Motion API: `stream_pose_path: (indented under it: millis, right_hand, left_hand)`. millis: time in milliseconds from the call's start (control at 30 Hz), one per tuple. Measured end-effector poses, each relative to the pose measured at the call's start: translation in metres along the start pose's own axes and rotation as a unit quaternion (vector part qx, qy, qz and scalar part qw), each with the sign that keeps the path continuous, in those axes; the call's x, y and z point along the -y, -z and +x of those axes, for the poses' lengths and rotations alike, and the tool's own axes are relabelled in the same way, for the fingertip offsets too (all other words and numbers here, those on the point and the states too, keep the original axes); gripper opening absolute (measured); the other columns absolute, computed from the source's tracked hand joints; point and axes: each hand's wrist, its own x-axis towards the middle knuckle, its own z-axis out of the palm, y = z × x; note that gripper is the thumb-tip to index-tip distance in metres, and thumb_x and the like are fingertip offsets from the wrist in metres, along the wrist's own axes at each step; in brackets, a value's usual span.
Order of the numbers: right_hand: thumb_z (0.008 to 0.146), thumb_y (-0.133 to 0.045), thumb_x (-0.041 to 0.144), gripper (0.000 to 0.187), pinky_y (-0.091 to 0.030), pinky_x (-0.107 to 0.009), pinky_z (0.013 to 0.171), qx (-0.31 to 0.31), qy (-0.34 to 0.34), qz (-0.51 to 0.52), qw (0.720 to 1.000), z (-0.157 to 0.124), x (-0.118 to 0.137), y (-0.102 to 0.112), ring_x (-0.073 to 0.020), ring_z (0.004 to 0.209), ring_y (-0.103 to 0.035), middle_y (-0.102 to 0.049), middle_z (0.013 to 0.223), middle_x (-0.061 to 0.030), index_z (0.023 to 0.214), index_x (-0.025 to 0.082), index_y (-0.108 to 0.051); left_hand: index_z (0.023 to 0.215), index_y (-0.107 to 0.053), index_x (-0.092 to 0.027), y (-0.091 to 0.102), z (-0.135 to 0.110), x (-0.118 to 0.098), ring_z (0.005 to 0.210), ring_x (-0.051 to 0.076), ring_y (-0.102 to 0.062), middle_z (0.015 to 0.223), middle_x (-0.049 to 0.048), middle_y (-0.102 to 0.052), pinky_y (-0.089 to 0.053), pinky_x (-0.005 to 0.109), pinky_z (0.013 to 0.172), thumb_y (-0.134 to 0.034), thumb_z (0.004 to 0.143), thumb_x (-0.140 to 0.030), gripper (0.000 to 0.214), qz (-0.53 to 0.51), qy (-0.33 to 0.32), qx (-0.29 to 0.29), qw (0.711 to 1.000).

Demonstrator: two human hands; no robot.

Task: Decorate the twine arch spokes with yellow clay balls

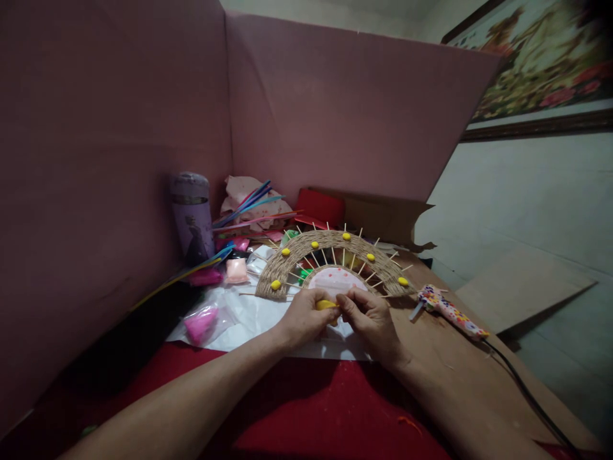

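Observation:
My left hand (306,316) and my right hand (368,316) meet in front of me, both pinched on a small lump of yellow clay (325,305). Just beyond them lies a woven twine half-ring (330,246) with thin wooden sticks radiating from it and several yellow clay dots along the arc. Its centre is a pale pink half-disc (335,280), which my fingers partly hide.
A patterned glue gun (450,311) with a black cord lies to the right on the brown table. At the left are a purple bottle (192,214), coloured straws (249,204), packets of pink clay (201,322) and white plastic. Pink boards wall the back and left.

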Motion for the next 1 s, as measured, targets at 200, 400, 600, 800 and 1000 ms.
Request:
stream_pose_path:
  millis: [200, 400, 600, 800, 1000]
  right_hand:
    - [0.086, -0.054, 0.034, 0.032, -0.035, -0.022, 0.049, -0.001, 0.003, -0.002, 1.000, -0.0006, 0.0017, 0.0008, -0.0102, 0.050, -0.044, -0.049, 0.053, 0.0026, 0.058, 0.017, -0.053]
    - [0.086, -0.054, 0.036, 0.033, -0.037, -0.023, 0.051, 0.005, -0.004, -0.007, 1.000, -0.0014, 0.0019, 0.0004, -0.0115, 0.052, -0.045, -0.051, 0.055, 0.0013, 0.059, 0.018, -0.054]
    - [0.085, -0.054, 0.039, 0.035, -0.035, -0.023, 0.049, 0.003, -0.009, -0.004, 1.000, -0.0008, 0.0030, -0.0006, -0.0111, 0.050, -0.042, -0.049, 0.053, 0.0021, 0.057, 0.018, -0.054]
    - [0.086, -0.054, 0.038, 0.034, -0.036, -0.023, 0.050, 0.006, -0.010, 0.004, 1.000, -0.0014, 0.0014, -0.0005, -0.0112, 0.052, -0.043, -0.049, 0.054, 0.0020, 0.059, 0.018, -0.054]
    - [0.086, -0.054, 0.038, 0.035, -0.036, -0.022, 0.049, 0.001, -0.002, -0.003, 1.000, -0.0002, 0.0034, 0.0000, -0.0108, 0.051, -0.043, -0.048, 0.053, 0.0027, 0.057, 0.018, -0.051]
  left_hand:
    - [0.066, -0.052, -0.015, -0.0001, 0.0005, 0.0009, 0.036, 0.007, -0.045, 0.052, -0.0034, -0.052, -0.035, 0.019, 0.036, -0.059, 0.070, -0.029, 0.017, 0.009, -0.003, -0.005, 1.000]
    - [0.067, -0.053, -0.015, -0.0002, -0.0005, -0.0006, 0.036, 0.006, -0.045, 0.052, -0.0030, -0.053, -0.034, 0.017, 0.035, -0.059, 0.072, -0.030, 0.018, 0.021, -0.001, -0.010, 1.000]
    - [0.067, -0.053, -0.015, -0.0008, -0.0013, -0.0026, 0.035, 0.007, -0.044, 0.050, -0.0034, -0.052, -0.034, 0.018, 0.034, -0.060, 0.071, -0.030, 0.017, 0.003, 0.006, -0.001, 1.000]
    - [0.067, -0.053, -0.015, -0.0017, -0.0015, -0.0016, 0.036, 0.008, -0.045, 0.052, -0.0027, -0.053, -0.034, 0.019, 0.035, -0.060, 0.071, -0.031, 0.018, 0.007, 0.004, -0.004, 1.000]
    - [0.066, -0.053, -0.015, -0.0012, -0.0011, 0.0011, 0.035, 0.007, -0.045, 0.050, -0.0029, -0.052, -0.033, 0.019, 0.035, -0.060, 0.071, -0.034, 0.021, 0.009, -0.005, -0.007, 1.000]
